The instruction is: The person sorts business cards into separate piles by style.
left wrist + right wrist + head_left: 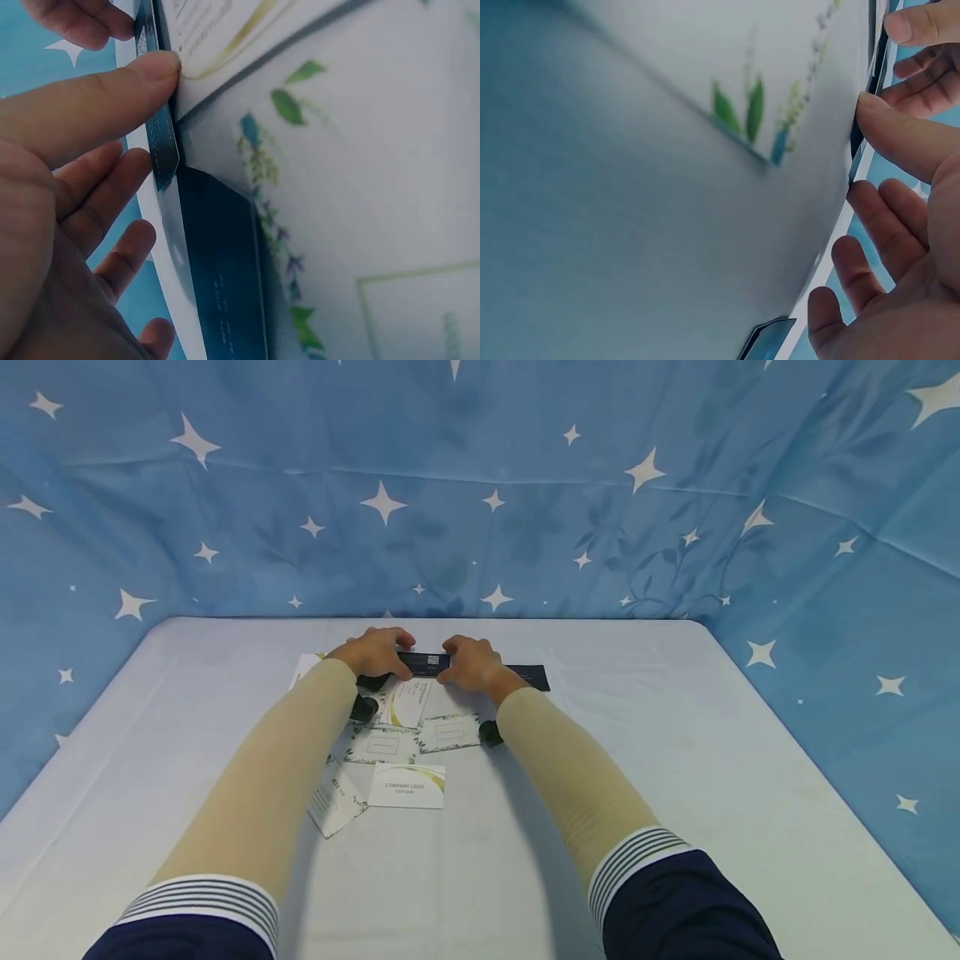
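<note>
Both hands meet at the far middle of the table. Between them a dark blue card (423, 662) stands on its long edge. My left hand (386, 658) pinches its left end: the thumb (112, 97) presses the near face of that card (161, 142), with the fingers curled behind. My right hand (459, 665) holds the right end the same way, its thumb (900, 135) against the card's thin edge (861, 154). A second dark card (531, 677) lies flat by the right wrist.
Several white business cards lie below the hands, some with leafy borders (448, 732) and one printed with a company logo (407, 786). They rest on a pale tablecloth (675, 760). Blue star-patterned fabric (480, 485) walls in the back and both sides.
</note>
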`<action>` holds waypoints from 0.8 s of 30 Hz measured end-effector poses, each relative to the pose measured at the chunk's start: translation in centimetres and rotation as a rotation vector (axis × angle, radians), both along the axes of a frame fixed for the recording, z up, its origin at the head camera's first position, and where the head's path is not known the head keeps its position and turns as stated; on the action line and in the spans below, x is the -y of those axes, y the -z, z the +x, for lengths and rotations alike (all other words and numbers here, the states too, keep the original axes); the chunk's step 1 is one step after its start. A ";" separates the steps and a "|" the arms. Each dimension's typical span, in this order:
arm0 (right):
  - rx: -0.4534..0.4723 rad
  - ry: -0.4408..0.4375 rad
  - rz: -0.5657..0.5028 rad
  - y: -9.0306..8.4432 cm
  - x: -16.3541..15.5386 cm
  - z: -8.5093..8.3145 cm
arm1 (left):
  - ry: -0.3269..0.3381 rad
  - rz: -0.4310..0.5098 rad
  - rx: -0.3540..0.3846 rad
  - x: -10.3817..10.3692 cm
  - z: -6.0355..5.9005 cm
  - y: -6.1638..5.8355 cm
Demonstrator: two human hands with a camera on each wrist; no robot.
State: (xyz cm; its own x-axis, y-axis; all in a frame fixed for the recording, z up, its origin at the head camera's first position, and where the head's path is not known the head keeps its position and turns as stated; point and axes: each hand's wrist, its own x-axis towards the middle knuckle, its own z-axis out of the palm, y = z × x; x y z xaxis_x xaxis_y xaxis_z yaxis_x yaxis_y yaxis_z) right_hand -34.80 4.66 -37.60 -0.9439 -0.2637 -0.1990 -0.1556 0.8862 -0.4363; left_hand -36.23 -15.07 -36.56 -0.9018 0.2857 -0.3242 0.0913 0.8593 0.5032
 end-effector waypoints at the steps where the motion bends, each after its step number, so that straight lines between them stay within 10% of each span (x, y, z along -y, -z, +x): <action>1: -0.002 -0.005 -0.002 0.0 0.0 0.0 | 0.002 0.005 0.005 0.0 0.0 0.0; 24: 0.031 -0.033 -0.201 -0.7 -2.0 0.0 | 0.083 0.113 -0.044 0.3 1.0 -1.4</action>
State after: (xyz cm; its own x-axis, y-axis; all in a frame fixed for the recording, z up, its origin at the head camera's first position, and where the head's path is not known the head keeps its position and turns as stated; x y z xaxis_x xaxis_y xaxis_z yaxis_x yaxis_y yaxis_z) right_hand -34.83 6.67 -36.88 -0.9283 -0.3317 -0.1680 -0.1668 0.7754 -0.6090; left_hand -35.23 -15.36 -35.16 -0.8865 0.3918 -0.2461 0.1836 0.7862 0.5900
